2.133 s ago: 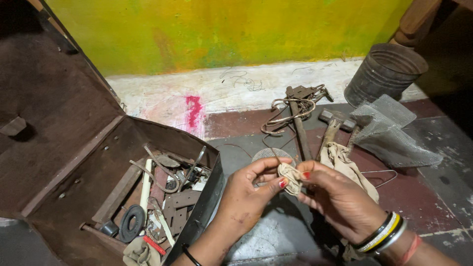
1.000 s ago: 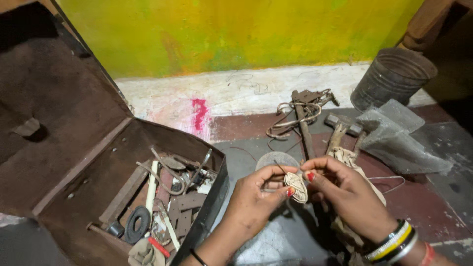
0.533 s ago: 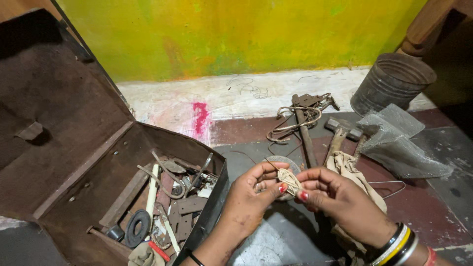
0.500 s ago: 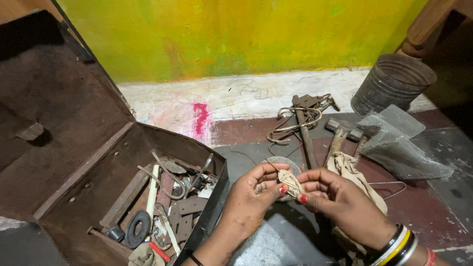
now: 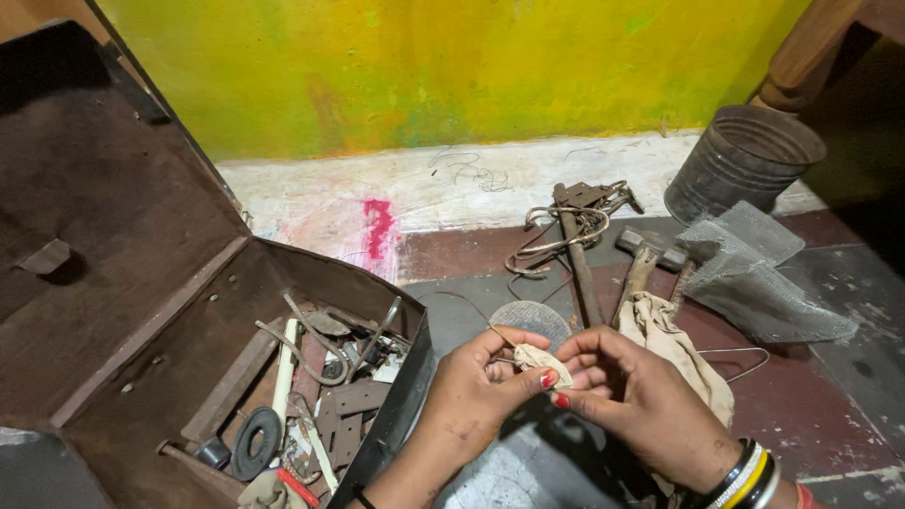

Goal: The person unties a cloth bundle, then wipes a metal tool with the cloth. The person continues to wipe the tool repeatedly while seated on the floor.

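Note:
My left hand (image 5: 476,391) and my right hand (image 5: 641,405) meet low in the middle of the view, both pinching a small beige wad of string or tape (image 5: 539,359) between fingertips. A thin wire or thread runs up and left from the wad. Just behind my fingers a round grey disc (image 5: 528,320) lies on the floor. The right wrist wears several coloured bangles.
An open rusty metal toolbox (image 5: 123,311) holds assorted tools and parts at the left. On the floor lie a beige cloth (image 5: 674,349), a hammer (image 5: 646,259), a tool tangled with wire (image 5: 570,226), wire mesh (image 5: 754,278) and a metal bucket (image 5: 740,160).
Both hands stayed together on the wad, turning it between the fingers. The camera view shifted slightly.

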